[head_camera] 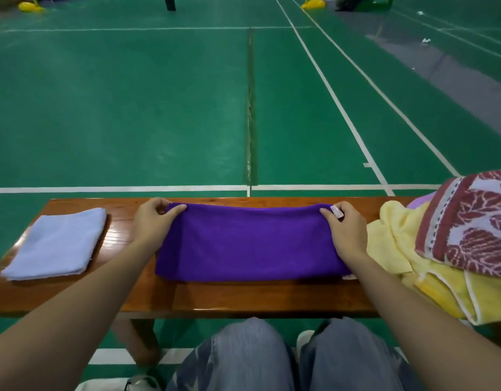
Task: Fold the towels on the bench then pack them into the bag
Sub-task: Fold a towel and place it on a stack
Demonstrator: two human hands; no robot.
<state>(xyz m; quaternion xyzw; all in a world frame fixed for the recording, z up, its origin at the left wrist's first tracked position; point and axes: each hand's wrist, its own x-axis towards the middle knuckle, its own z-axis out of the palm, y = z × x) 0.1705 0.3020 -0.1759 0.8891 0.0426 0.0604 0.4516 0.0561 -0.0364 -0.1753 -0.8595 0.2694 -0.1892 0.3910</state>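
Purple towel [249,244] lies lengthwise along bench [243,294]; left hand [152,221], right hand [346,230] pinch far corners.

Pinching, with left hand [152,221] and right hand [346,230], the far corners of a flat purple cloth towel [249,244] on a glossy brown wooden bench [243,294].

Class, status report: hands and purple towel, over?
Left hand and right hand pinch purple towel far corners. Flat on bench. Unfolded towels crowd right.
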